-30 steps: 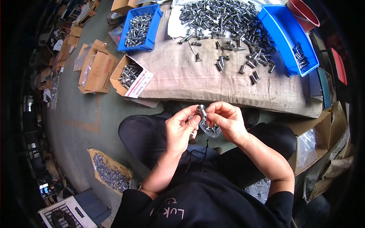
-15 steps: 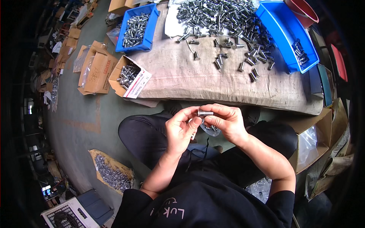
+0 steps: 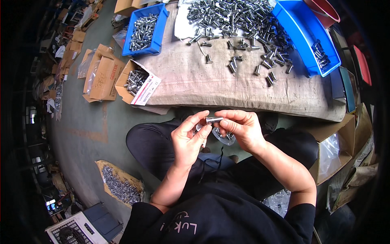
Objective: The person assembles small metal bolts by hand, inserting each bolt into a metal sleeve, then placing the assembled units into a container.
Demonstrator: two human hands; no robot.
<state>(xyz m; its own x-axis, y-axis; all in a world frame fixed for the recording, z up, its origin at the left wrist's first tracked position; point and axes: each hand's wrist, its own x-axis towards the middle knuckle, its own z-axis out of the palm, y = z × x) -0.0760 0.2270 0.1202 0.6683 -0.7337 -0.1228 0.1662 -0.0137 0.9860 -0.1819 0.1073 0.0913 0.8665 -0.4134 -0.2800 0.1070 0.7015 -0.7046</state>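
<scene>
My right hand (image 3: 245,131) pinches the shank end of a shiny flat-headed bolt (image 3: 214,119), held nearly level above my lap. At the head end, the thumb and index finger of my left hand (image 3: 187,138) lie close around the bolt; whether both press on it is hard to see. A second small shiny round piece (image 3: 198,127), perhaps another bolt's head, shows inside my left fingers. Just under my right fingers is a clear plastic bag (image 3: 226,140) with several metal pieces in it, partly hidden by the hand.
Ahead is a cloth-covered low table (image 3: 195,87) with a heap of bolts (image 3: 239,18). Blue bins (image 3: 159,30) (image 3: 302,36) and a small carton (image 3: 152,90) hold more. An open carton (image 3: 345,142) stands right; small parts lie on a yellowish sheet (image 3: 140,183) at left.
The bolt has shifted slightly left and up, and its flat head now shows toward my left fingers. My left fingers have spread a little, revealing the round shiny piece.
</scene>
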